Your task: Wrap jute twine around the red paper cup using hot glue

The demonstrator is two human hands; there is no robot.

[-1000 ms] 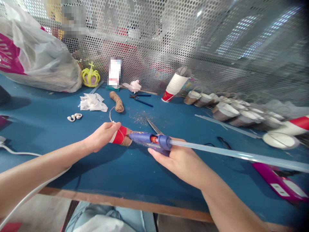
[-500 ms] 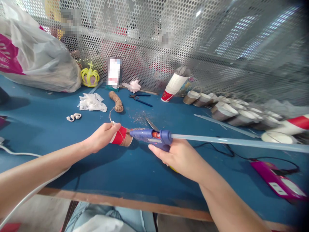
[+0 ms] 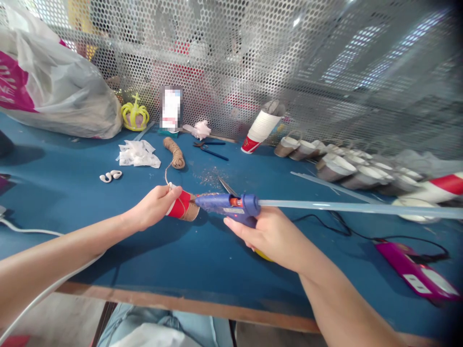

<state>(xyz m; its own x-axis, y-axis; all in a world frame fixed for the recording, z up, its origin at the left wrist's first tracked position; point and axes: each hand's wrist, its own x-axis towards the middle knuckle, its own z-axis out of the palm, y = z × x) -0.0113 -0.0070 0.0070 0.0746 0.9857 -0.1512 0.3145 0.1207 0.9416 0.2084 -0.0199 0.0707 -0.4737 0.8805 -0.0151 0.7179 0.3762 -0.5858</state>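
Observation:
Tilted on its side above the table, a red paper cup (image 3: 178,206) has brown twine wound round its base end. My left hand (image 3: 154,207) is closed on the cup's rim end, with a strand of twine at the thumb. That strand runs back to a twine bundle (image 3: 175,154) on the table. Wrapped round the handle of a blue glue gun (image 3: 226,205), my right hand (image 3: 269,236) keeps its nozzle at the twine-covered part of the cup. A long clear glue stick (image 3: 343,207) sticks out of the gun's back. Scissors (image 3: 226,185) lie partly hidden behind the gun.
Pliers (image 3: 211,148) and crumpled white tissue (image 3: 139,154) lie further back. A stack of paper cups (image 3: 261,129) leans against the perforated metal screen (image 3: 217,72). Several twine-wrapped cups (image 3: 336,166) stand right, near a magenta power bank (image 3: 415,270). A plastic bag (image 3: 72,86) fills the left back.
The glue gun and cup have shifted very slightly, and the rear of the glue stick sits a little lower on its line to the right. Both hands keep their grip.

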